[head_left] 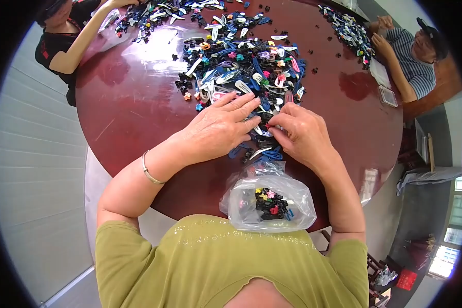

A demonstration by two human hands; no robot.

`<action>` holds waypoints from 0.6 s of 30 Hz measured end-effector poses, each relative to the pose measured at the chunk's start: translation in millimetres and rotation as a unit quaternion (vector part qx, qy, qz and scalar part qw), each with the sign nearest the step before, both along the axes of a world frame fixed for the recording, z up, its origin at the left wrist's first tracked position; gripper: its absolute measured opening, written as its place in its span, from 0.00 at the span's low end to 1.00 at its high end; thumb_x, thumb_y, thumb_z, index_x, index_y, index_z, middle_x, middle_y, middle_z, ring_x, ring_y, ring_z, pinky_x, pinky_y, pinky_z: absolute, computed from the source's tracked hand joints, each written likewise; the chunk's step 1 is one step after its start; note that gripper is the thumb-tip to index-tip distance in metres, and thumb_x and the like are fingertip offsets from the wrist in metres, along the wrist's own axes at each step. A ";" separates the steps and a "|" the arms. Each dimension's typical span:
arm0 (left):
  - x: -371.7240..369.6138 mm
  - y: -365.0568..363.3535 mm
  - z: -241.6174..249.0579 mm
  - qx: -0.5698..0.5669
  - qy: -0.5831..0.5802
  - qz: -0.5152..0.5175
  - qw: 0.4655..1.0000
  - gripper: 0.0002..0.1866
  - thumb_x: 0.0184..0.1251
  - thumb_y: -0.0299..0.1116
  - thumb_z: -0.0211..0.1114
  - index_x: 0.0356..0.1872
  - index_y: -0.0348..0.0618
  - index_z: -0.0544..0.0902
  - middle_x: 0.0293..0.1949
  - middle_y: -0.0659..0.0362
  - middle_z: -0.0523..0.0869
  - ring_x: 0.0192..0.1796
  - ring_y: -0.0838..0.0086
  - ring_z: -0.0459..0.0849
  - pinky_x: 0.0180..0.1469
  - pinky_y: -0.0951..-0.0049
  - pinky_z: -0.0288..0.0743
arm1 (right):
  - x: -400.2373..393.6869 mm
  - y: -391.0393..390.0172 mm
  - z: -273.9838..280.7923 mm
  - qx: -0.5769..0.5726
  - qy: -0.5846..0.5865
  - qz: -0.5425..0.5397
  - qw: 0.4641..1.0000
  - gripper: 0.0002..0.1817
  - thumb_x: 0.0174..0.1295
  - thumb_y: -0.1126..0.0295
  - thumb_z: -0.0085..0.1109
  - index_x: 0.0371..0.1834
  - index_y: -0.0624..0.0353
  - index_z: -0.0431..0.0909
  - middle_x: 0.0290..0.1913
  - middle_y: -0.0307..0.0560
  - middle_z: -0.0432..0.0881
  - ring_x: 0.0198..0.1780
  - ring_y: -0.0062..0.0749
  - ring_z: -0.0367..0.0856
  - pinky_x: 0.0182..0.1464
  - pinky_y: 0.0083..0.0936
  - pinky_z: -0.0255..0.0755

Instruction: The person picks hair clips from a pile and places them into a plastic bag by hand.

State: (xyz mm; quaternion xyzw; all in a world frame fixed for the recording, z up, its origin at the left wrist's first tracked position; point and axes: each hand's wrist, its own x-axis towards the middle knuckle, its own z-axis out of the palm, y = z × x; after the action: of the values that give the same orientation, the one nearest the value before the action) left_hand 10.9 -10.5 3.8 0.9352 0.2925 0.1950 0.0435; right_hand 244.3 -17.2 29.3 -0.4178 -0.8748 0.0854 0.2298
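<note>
A heap of mixed hair clips [246, 66] spreads over the table in front of me: white and blue snap clips, small black claw clips and coloured flower ones. My left hand [218, 126] lies palm down on the near left side of the heap, its fingers stretched out. At the heap's near right edge, my right hand [307, 134] pinches a small red hair clip [268, 125] between thumb and forefinger. Close to my body, an open clear plastic bag [302, 205] holds small black claw clips [269, 205] with a few coloured flowers.
Everything lies on a round, dark red table [133, 108]. A person [61, 41] sits at the far left by another clip heap [154, 18]. Someone in a striped shirt [413, 59] handles clips beside a third heap [349, 36], near a clear plastic box [388, 96].
</note>
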 end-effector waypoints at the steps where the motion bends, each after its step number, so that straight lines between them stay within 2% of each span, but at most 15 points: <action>1: -0.9 0.6 -0.9 0.003 -0.003 -0.004 1.000 0.22 0.58 0.34 0.70 0.55 0.40 0.83 0.67 0.48 0.75 0.72 0.58 0.69 0.73 0.54 0.61 | -0.1 -1.3 1.5 -0.010 0.011 -0.004 1.000 0.04 0.53 0.71 0.69 0.31 0.54 0.83 0.33 0.42 0.80 0.34 0.37 0.83 0.35 0.32 0.76; 2: -1.5 1.0 -1.7 0.008 -0.007 -0.007 1.000 0.22 0.58 0.34 0.71 0.55 0.40 0.83 0.67 0.48 0.75 0.72 0.58 0.69 0.73 0.55 0.61 | -0.4 -2.1 3.5 -0.019 0.021 -0.007 1.000 0.05 0.53 0.72 0.70 0.31 0.54 0.83 0.33 0.42 0.80 0.33 0.34 0.83 0.34 0.30 0.76; 5: -2.9 2.4 -5.0 0.016 -0.031 -0.014 0.999 0.20 0.57 0.33 0.71 0.52 0.41 0.84 0.65 0.50 0.76 0.71 0.59 0.70 0.73 0.56 0.62 | 4.2 -1.5 13.2 -0.158 0.161 -0.033 0.974 0.05 0.54 0.76 0.70 0.33 0.57 0.84 0.31 0.39 0.81 0.31 0.22 0.82 0.33 0.22 0.74; 6: -3.4 3.4 -6.5 0.020 -0.038 -0.016 0.999 0.19 0.57 0.33 0.71 0.50 0.41 0.85 0.64 0.50 0.77 0.71 0.60 0.71 0.72 0.56 0.63 | 4.9 -3.8 10.8 -0.238 0.262 -0.043 0.934 0.06 0.56 0.80 0.69 0.36 0.62 0.83 0.33 0.37 0.83 0.33 0.14 0.79 0.35 0.15 0.72; 9: -3.4 6.5 -8.0 0.029 -0.051 -0.026 0.998 0.16 0.56 0.33 0.71 0.45 0.42 0.86 0.62 0.52 0.79 0.70 0.61 0.73 0.71 0.57 0.65 | 10.1 -11.8 29.6 -0.347 0.363 -0.006 0.865 0.07 0.56 0.81 0.68 0.38 0.66 0.82 0.34 0.39 0.84 0.35 0.15 0.80 0.38 0.15 0.74; 10: -2.1 6.5 -7.8 0.030 -0.052 -0.029 0.998 0.15 0.56 0.33 0.71 0.44 0.42 0.86 0.62 0.53 0.80 0.69 0.62 0.73 0.70 0.57 0.65 | 10.6 -17.1 38.7 -0.355 0.350 -0.007 0.867 0.09 0.56 0.82 0.67 0.40 0.67 0.81 0.35 0.40 0.84 0.36 0.16 0.81 0.40 0.14 0.74; 13: -1.5 6.3 -6.2 0.029 -0.050 -0.039 0.998 0.14 0.56 0.33 0.72 0.43 0.42 0.86 0.60 0.54 0.81 0.68 0.62 0.74 0.68 0.58 0.66 | 10.9 -41.6 69.6 -0.378 0.313 0.015 0.871 0.07 0.54 0.85 0.63 0.36 0.67 0.80 0.38 0.45 0.83 0.40 0.22 0.80 0.41 0.18 0.73; 14: -1.5 6.8 -6.4 0.028 -0.049 -0.040 0.998 0.13 0.56 0.33 0.72 0.42 0.42 0.85 0.60 0.54 0.81 0.68 0.62 0.74 0.68 0.58 0.66 | 5.7 -54.3 84.7 -0.384 0.293 0.003 0.876 0.08 0.51 0.84 0.64 0.35 0.67 0.80 0.38 0.47 0.83 0.39 0.23 0.80 0.40 0.19 0.73; 15: -1.2 7.1 -6.9 0.028 -0.047 -0.041 0.998 0.13 0.56 0.33 0.72 0.42 0.42 0.85 0.60 0.54 0.81 0.68 0.63 0.74 0.68 0.58 0.66 | 7.4 -59.9 81.6 -0.320 0.296 0.066 0.898 0.07 0.48 0.83 0.66 0.32 0.66 0.82 0.36 0.48 0.84 0.37 0.24 0.81 0.38 0.18 0.72; 17: -0.3 5.3 -9.5 0.031 -0.053 -0.036 0.997 0.13 0.56 0.33 0.71 0.42 0.42 0.85 0.59 0.53 0.81 0.68 0.61 0.73 0.68 0.58 0.66 | 9.8 -71.1 89.8 -0.279 0.212 0.116 0.929 0.07 0.50 0.83 0.67 0.33 0.65 0.85 0.33 0.43 0.85 0.33 0.21 0.80 0.33 0.18 0.71; 18: 0.6 4.6 -10.5 0.034 -0.056 -0.033 0.997 0.13 0.56 0.33 0.71 0.43 0.42 0.85 0.60 0.53 0.80 0.68 0.61 0.73 0.68 0.58 0.66 | 6.1 -79.5 87.7 -0.280 0.213 0.102 0.931 0.08 0.50 0.82 0.69 0.34 0.65 0.86 0.33 0.43 0.85 0.32 0.22 0.80 0.32 0.17 0.69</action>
State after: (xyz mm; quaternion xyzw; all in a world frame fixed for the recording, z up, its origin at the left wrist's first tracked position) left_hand 11.4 -5.8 -6.7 0.9329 0.2520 0.2551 0.0342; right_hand 250.4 -96.7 116.9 -0.3458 -0.7838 0.4365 0.2748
